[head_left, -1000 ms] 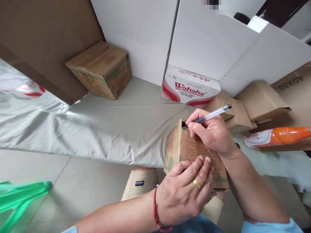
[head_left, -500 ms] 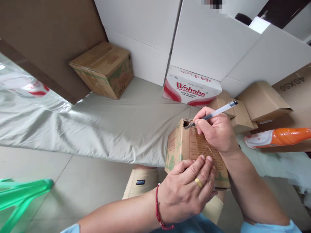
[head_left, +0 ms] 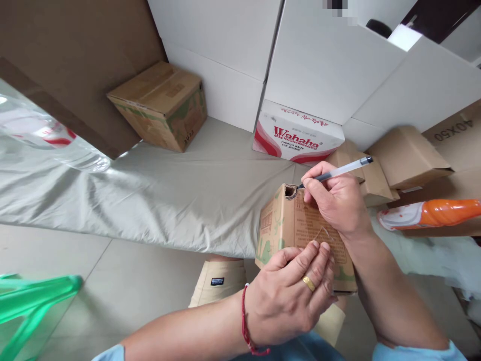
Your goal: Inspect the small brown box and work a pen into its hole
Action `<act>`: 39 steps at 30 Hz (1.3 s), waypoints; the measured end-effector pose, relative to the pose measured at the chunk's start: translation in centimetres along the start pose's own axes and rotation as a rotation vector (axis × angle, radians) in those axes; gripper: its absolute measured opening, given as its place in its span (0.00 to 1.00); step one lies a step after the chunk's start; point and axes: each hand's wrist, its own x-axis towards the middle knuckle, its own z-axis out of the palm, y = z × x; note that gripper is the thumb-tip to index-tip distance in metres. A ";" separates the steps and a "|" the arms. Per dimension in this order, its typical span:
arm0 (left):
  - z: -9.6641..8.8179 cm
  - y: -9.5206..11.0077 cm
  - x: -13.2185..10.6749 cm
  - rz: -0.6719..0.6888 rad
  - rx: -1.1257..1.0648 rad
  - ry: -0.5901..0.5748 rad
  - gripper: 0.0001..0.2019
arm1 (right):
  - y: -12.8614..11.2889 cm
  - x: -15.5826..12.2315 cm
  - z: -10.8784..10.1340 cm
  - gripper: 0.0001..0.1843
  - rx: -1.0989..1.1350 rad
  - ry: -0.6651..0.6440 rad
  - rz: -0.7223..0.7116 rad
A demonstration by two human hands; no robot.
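- Your left hand [head_left: 289, 296] holds as before: palm and fingers pressed flat over the near end of the small cardboard box [head_left: 296, 233] on your lap, bracing it.
- Your right hand [head_left: 338, 203], fist closed around the pen [head_left: 334, 173], has drawn its tip back out of the punched corner hole [head_left: 290, 191]; the piercing stroke looks finished.

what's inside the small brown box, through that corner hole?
Only darkness shows through the corner hole of the small brown box. The pen tip sits at its edge; the contents are hidden.
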 end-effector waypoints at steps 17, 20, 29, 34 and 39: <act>0.0 0.0 0.1 -0.011 -0.016 0.027 0.18 | -0.2 0.6 0.3 0.10 0.094 -0.136 0.046; 0.0 0.0 0.0 -0.014 -0.011 0.006 0.19 | -0.2 0.6 0.2 0.10 0.084 -0.147 0.035; 0.0 0.0 -0.1 0.001 0.006 -0.013 0.21 | -0.2 0.7 0.1 0.07 0.048 -0.080 0.029; -0.1 0.0 0.1 -0.013 -0.010 0.004 0.19 | 0.1 0.4 0.3 0.06 0.021 -0.018 0.034; 0.0 0.1 0.0 -0.004 0.007 -0.016 0.20 | -0.4 -0.7 -0.4 0.05 0.237 0.264 -0.047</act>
